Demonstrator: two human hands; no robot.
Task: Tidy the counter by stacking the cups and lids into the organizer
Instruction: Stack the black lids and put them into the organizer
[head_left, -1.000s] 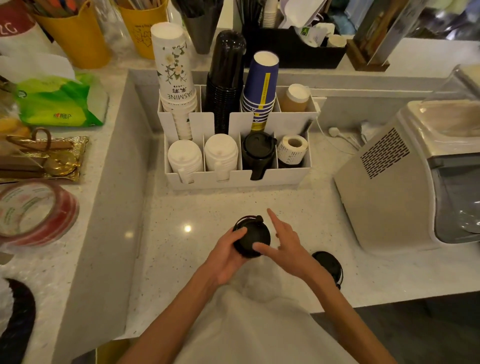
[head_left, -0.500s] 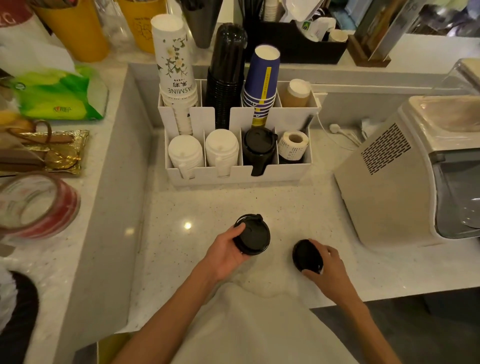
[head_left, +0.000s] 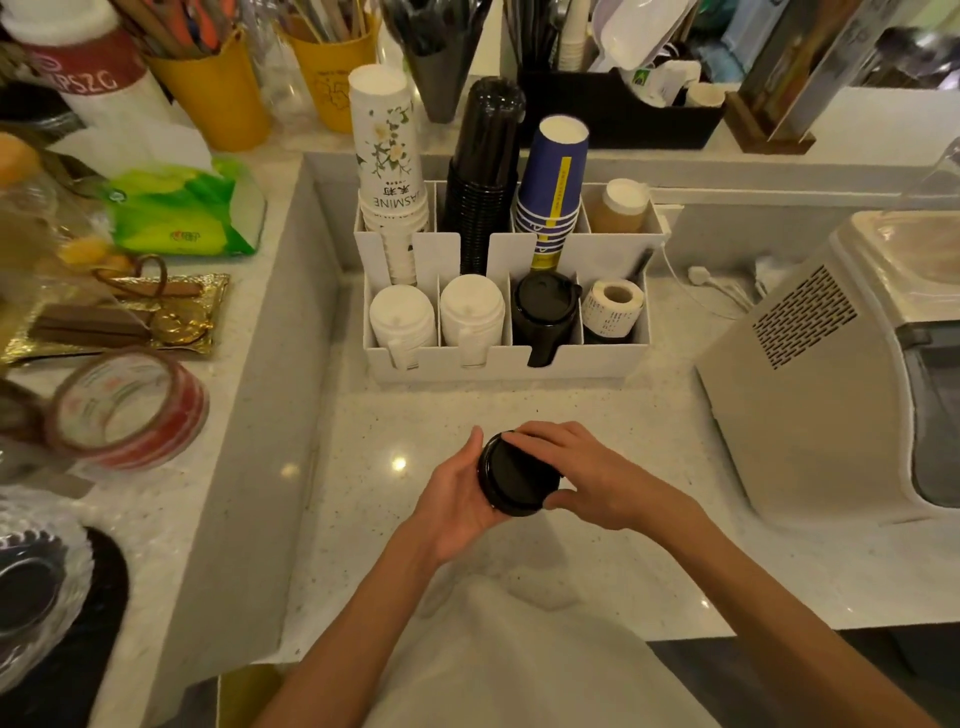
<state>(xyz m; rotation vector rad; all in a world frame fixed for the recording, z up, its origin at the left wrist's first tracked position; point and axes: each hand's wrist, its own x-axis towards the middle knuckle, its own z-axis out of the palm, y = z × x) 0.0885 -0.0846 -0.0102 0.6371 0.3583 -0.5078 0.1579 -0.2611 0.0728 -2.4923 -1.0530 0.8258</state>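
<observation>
Black lids sit stacked between both hands above the counter's near middle. My left hand cups the stack from the left and below. My right hand presses on it from the right, fingers curled over its top edge. How many lids are in the stack I cannot tell. Behind stands the white organizer. Its back row holds jasmine cups, black cups, blue cups and a brown cup. Its front row holds white lids, more white lids, black lids and a label roll.
A beige machine stands on the right of the counter. On the raised ledge at left lie a tape roll, a green tissue pack and a gold tray. Yellow utensil cups stand at the back.
My right hand picked up the black lid lying at the right and carried it left onto the lid in my left hand. Both hands now close on the stack.
</observation>
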